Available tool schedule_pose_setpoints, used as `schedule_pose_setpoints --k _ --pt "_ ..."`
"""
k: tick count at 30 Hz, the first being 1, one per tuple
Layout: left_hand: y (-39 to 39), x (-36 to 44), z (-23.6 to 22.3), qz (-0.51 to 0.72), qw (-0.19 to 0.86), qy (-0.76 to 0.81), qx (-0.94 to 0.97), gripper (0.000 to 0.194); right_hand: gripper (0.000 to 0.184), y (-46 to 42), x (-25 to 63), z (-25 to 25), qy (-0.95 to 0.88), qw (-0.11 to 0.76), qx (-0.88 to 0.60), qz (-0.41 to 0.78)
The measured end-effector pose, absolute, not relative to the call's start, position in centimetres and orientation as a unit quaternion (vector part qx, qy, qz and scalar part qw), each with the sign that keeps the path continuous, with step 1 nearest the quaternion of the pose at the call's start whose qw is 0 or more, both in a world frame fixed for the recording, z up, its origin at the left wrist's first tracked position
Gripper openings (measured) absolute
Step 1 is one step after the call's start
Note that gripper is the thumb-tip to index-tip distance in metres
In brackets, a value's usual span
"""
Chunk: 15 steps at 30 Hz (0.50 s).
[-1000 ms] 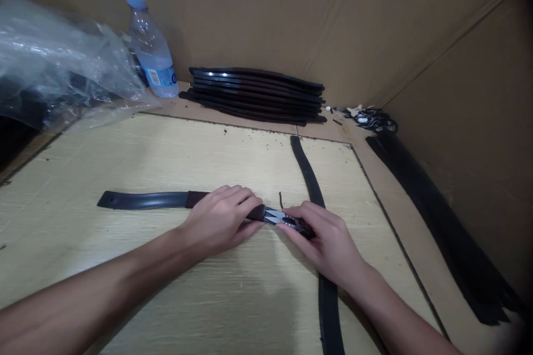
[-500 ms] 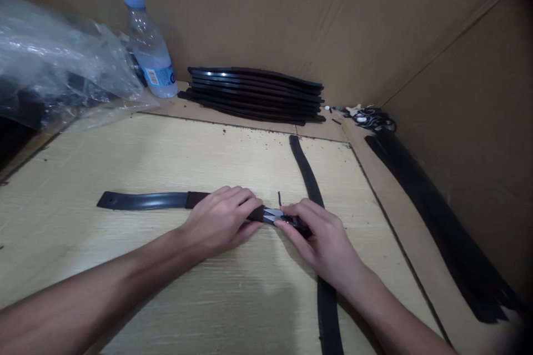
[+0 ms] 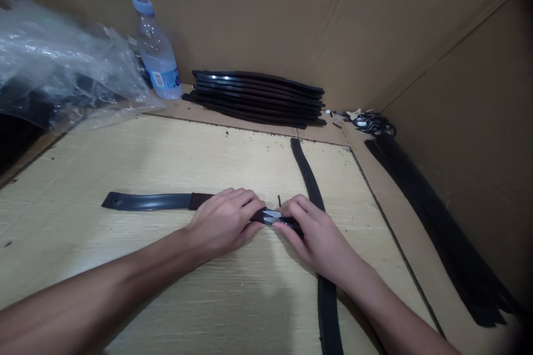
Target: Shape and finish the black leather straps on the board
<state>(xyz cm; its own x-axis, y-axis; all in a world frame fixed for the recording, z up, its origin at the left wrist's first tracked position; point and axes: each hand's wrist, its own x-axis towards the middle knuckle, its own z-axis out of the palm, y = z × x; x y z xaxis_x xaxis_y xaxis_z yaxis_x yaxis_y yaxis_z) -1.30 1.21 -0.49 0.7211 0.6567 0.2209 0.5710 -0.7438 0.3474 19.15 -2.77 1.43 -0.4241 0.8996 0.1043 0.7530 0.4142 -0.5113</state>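
Across the tabletop [image 3: 208,310] the layout matches that of a moment ago, the whole view having merely slid a little, so the work goes on in the same place. A second strip [image 3: 312,183] crosses it from far to near, passing beneath the right arm. The left hand [image 3: 222,219] stays put, its fingers closed over the worked strip [image 3: 158,202] and pressing it down. The right hand [image 3: 318,233] has edged left, narrowing the gap between the hands; its fingers are wrapped round a pair of snips, covering more of the handles than before, which suggests a closer, firmer hold at the strip's end. That strip lies left of the second one, its long axis running left to right almost level, the right end a touch nearer. Its holed end points left, while the dark brown section [image 3: 202,200] disappears under the left hand and its right end meets the tool. The snips [image 3: 275,214] point left, roughly in line with the strip; whether the blades bite cannot be told. Just beyond the right fingertips stands a small dark scrap [image 3: 279,200].
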Motion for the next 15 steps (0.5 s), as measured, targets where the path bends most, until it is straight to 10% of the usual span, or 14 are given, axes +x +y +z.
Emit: schedule_pose_setpoints --k 15 --pt "1.54 -1.51 -0.59 0.166 0.146 0.343 0.913 0.028 0.009 -2.86 19.76 1.29 -0.810 0.197 -0.497 0.240"
